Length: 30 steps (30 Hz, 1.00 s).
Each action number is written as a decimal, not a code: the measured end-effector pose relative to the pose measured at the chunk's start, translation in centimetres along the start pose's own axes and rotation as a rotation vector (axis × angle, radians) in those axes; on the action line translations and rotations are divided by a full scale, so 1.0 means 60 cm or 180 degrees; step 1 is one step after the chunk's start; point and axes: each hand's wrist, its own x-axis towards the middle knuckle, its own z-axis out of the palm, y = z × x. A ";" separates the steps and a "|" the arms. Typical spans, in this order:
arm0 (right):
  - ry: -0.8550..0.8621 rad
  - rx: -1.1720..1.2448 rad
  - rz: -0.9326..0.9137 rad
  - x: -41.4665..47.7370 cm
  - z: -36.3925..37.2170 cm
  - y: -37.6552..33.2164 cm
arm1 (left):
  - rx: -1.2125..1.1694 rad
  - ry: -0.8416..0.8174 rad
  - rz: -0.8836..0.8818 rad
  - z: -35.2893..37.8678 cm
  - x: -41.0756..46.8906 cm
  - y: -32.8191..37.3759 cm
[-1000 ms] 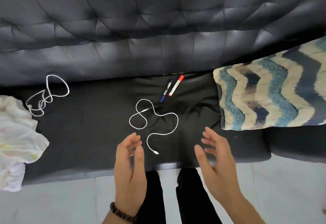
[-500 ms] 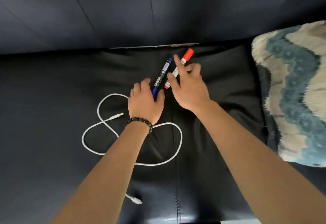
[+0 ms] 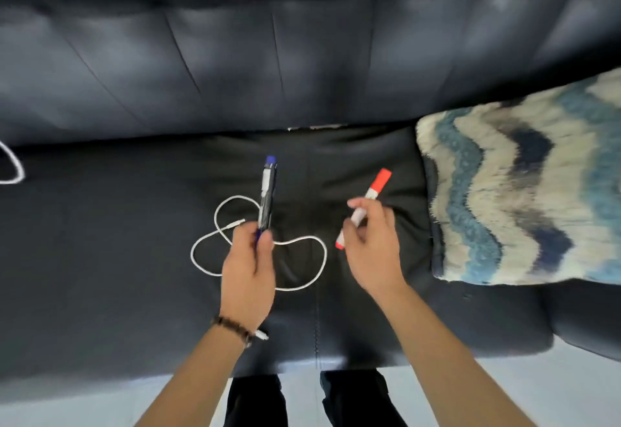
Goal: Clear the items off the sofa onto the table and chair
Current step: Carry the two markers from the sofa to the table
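Note:
My left hand (image 3: 249, 265) grips the lower end of a blue marker (image 3: 267, 196), which points away from me above the black sofa seat (image 3: 117, 258). My right hand (image 3: 371, 245) holds a red marker (image 3: 376, 188) by its white middle, red cap up and to the right. Both markers are lifted off the seat. A white cable (image 3: 302, 245) lies looped on the seat under and between my hands; its plug shows beside my left wrist.
A blue and cream zigzag cushion (image 3: 524, 188) lies on the seat at the right. Part of another white cable (image 3: 15, 166) shows at the left edge. The sofa back fills the top; pale floor (image 3: 84, 406) runs along the bottom.
My hands were reaching onto the two markers on the seat. Now each hand has a marker lifted and pulled back toward me, the two apart.

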 end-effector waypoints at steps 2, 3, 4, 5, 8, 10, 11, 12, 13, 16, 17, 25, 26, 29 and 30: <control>0.0019 0.0257 -0.0081 -0.078 -0.063 -0.053 | -0.0217 -0.0067 -0.0160 -0.061 -0.076 0.064; 0.0057 0.0339 -0.0089 -0.116 -0.095 -0.086 | -0.0333 -0.0091 -0.0200 -0.093 -0.111 0.102; 0.0093 0.0413 -0.0090 -0.153 -0.127 -0.121 | -0.0446 -0.0099 -0.0223 -0.129 -0.145 0.142; 0.0118 0.0477 -0.0085 -0.189 -0.158 -0.156 | -0.0518 -0.0104 -0.0223 -0.165 -0.177 0.183; 0.0207 0.0567 -0.0122 -0.300 -0.247 -0.262 | -0.0727 -0.0139 0.0000 -0.269 -0.262 0.307; 0.0327 0.0599 -0.0290 -0.373 -0.293 -0.320 | -0.1023 -0.0154 0.0181 -0.329 -0.307 0.375; 0.0410 0.0587 -0.0398 -0.411 -0.312 -0.345 | -0.1164 -0.0140 0.0284 -0.357 -0.329 0.404; 0.0510 0.0574 -0.0532 -0.447 -0.330 -0.371 | -0.1299 -0.0109 0.0414 -0.385 -0.349 0.430; 0.0603 0.0565 -0.0666 -0.482 -0.344 -0.393 | -0.1411 -0.0108 0.0549 -0.411 -0.368 0.450; 0.0910 0.0680 -0.0833 -0.584 -0.362 -0.434 | -0.1529 -0.0238 0.0993 -0.481 -0.418 0.471; 0.1027 0.0764 -0.0820 -0.617 -0.361 -0.439 | -0.1523 -0.0301 0.1121 -0.501 -0.431 0.467; 0.2383 0.1005 0.0116 -0.901 -0.271 -0.379 | -0.1233 -0.1320 0.1308 -0.541 -0.486 0.389; 0.2527 0.1068 0.0279 -0.938 -0.261 -0.367 | -0.1149 -0.1531 0.1335 -0.530 -0.499 0.391; 0.3128 0.1322 0.0591 -1.038 -0.248 -0.341 | -0.0968 -0.2064 0.1483 -0.491 -0.557 0.419; 0.3355 0.1400 0.0649 -1.066 -0.248 -0.331 | -0.0921 -0.2222 0.1601 -0.476 -0.579 0.430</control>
